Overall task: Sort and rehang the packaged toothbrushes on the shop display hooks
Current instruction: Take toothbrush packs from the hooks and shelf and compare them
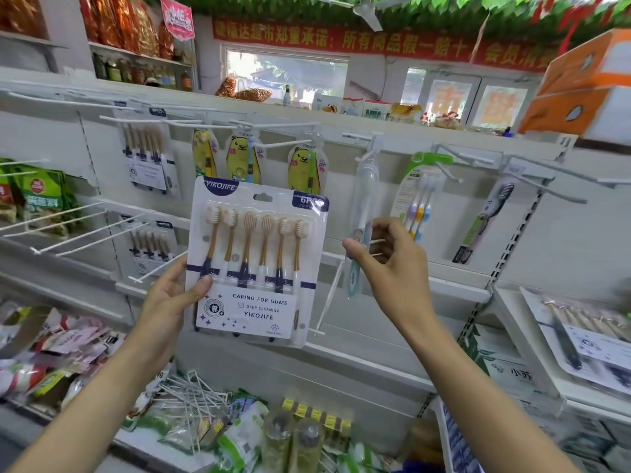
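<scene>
- The six-pack of toothbrushes (256,264) covers the backboard behind it; its lower left edge is masked by the left hand (177,295).
- The lower end of the single packaged toothbrush (362,213) passes behind the right hand (392,264); whether fingers touch it cannot be told.
- Shelf goods at the frame's lower edge are cut off and blurred.
- Legible on the six-pack: "YIKOJIFE" on the top banner, "6PCS" at the top right, and "CARING FOR GUMS", "DEEP CLEANING", "YIKOJIFE" on the lower card.
- The red banner (375,39) overhead carries Chinese characters, partly blurred.
- Left hand: thumb across the front of the six-pack's lower left side, fingers behind it. The pack stands upright above and right of this hold.
- Right hand: raised just right of the pack, fingers loosely curled, thumb extended toward the single toothbrush; no object firmly seen in it.
- An empty white hook (327,295) projects below, between the two hands.
</scene>
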